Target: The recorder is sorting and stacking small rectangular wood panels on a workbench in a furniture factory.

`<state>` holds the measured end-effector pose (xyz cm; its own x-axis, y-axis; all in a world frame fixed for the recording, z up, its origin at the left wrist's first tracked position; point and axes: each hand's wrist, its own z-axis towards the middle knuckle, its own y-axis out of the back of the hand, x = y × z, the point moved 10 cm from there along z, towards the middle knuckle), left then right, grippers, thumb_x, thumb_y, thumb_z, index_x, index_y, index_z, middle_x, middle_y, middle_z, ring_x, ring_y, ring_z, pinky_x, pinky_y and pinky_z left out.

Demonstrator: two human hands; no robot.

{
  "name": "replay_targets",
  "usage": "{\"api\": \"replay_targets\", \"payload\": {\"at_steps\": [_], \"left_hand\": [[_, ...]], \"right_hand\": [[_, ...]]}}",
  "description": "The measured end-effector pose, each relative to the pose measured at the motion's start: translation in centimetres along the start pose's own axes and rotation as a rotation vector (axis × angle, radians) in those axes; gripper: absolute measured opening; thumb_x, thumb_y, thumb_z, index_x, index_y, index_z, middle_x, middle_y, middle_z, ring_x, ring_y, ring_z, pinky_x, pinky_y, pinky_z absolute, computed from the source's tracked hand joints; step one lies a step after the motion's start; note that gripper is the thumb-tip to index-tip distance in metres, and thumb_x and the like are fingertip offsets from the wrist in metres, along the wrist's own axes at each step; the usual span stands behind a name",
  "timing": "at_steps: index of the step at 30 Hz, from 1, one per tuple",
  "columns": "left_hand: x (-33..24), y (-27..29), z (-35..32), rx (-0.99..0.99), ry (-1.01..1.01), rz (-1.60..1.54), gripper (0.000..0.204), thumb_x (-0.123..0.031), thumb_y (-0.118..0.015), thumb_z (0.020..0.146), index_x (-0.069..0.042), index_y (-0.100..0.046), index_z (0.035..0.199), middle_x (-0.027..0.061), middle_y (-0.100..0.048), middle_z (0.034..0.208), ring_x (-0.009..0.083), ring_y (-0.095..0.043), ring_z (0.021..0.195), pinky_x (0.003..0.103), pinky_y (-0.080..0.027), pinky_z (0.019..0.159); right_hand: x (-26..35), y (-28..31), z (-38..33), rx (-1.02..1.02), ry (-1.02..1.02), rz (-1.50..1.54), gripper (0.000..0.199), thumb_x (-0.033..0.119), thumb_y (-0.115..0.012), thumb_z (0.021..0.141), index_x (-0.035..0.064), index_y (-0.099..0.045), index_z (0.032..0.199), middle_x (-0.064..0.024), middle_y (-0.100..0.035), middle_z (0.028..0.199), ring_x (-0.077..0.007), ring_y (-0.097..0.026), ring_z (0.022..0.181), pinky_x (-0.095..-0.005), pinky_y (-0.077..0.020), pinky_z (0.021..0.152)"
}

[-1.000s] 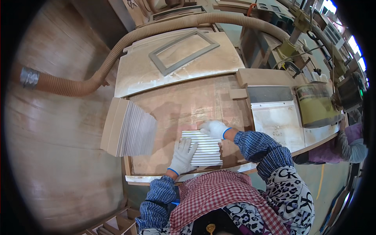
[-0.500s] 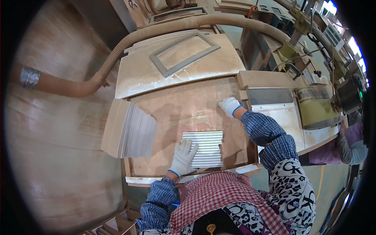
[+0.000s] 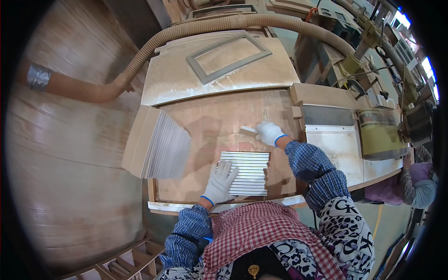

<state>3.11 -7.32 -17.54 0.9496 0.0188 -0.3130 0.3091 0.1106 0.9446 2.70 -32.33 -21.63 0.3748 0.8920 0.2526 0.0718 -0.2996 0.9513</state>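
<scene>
A row of narrow white strips with dark lines between them (image 3: 245, 173) lies side by side on the wooden worktop (image 3: 210, 109), close to its front edge. My left hand (image 3: 219, 183), in a white glove, rests on their left end with fingers spread. Beyond the strips, over the right part of the worktop, my gloved right hand (image 3: 270, 134) is closed round a short, flat pale piece (image 3: 249, 129) that sticks out to the left. Its exact kind is hard to make out.
A leaning stack of thin boards (image 3: 167, 147) stands left. A grey rectangular frame (image 3: 210, 74) lies on the far board, with a ribbed hose (image 3: 186, 31) behind. A greenish machine (image 3: 380, 133) sits right; another person (image 3: 417, 182) is beyond it.
My right hand has come slightly nearer and to the left, and the pale piece now shows in it. The left hand stays on the strips. The whole view has shifted a little.
</scene>
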Motion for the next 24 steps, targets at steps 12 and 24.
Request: {"api": "replay_targets", "payload": {"at_steps": [12,24], "left_hand": [[0.1,-0.1,-0.2,-0.035,-0.014,-0.023,0.099,-0.048,-0.082,0.054,-0.009,-0.047,0.138,0.0276,-0.042,0.137,0.0491,-0.038,0.128,0.064,-0.023,0.109],[0.3,-0.1,0.2,0.011,0.003,0.003,0.097,-0.051,-0.080,0.058,-0.010,-0.047,0.139,0.0266,-0.042,0.140,0.0470,-0.037,0.133,0.061,-0.020,0.113]], "right_hand": [[6.1,4.1,-3.0,-0.101,0.077,0.130,0.033,0.028,-0.057,0.090,0.0088,-0.061,0.116,-0.0196,-0.067,0.108,-0.0385,-0.064,0.100,-0.0479,-0.0518,0.083],[-4.3,2.1,0.0,-0.089,0.001,-0.301,0.035,0.005,-0.064,0.075,0.0067,-0.060,0.110,-0.0164,-0.065,0.104,-0.0333,-0.066,0.093,-0.0435,-0.0543,0.076]]}}
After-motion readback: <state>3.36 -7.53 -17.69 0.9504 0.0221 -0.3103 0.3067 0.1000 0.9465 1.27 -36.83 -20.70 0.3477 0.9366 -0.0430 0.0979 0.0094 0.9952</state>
